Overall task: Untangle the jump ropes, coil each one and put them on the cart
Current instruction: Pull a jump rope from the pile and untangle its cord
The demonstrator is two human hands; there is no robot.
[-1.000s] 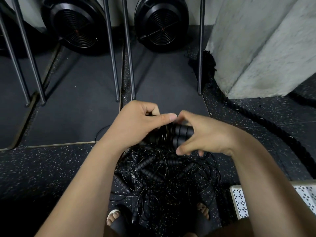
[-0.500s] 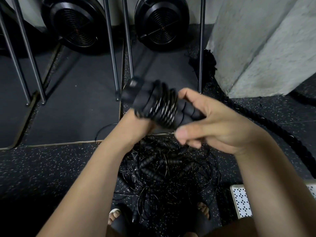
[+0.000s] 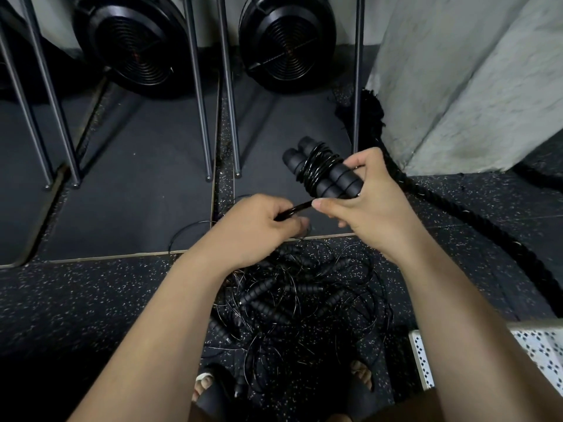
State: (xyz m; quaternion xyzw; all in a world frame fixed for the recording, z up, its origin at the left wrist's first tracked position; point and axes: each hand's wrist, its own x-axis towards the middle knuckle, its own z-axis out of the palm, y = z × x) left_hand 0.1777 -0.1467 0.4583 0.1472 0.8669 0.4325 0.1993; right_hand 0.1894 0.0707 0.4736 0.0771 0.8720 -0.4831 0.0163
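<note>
My right hand (image 3: 370, 205) grips a coiled jump rope (image 3: 320, 170): two black foam handles side by side with thin black cord wound round them. My left hand (image 3: 262, 225) pinches the loose end of that cord just left of the bundle. Below both hands a tangled pile of jump ropes (image 3: 300, 303) lies on the speckled floor, with several black handles and loops of cord mixed together. A corner of the white perforated cart (image 3: 426, 357) shows at the lower right.
Metal rack legs (image 3: 201, 95) stand on dark mats ahead, with two black fan wheels (image 3: 286, 38) behind them. A thick black battle rope (image 3: 475, 226) runs along the floor on the right beside a grey concrete pillar (image 3: 463, 80). My sandalled feet (image 3: 210, 388) are under the pile.
The wound bundle has moved from centre to the right and tilted. My left hand has come off the handles, dropped lower and now pinches the cord end.
</note>
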